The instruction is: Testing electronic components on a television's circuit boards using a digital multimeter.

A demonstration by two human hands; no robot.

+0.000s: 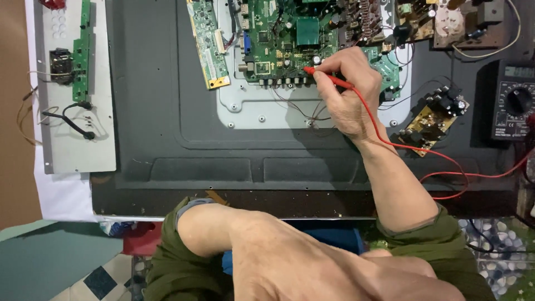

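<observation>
A grey metal panel carrying a narrow green strip board is lying at far left on the dark back of a flat-screen set. Low in the middle, the person's left hand is resting near the lap, fingers loosely spread and holding nothing. Above, the right hand is pinching a red test probe like a pen, its tip touching the lower edge of the green main circuit board. The probe's red lead is trailing rightward past a small yellow board toward a black multimeter at the edge.
</observation>
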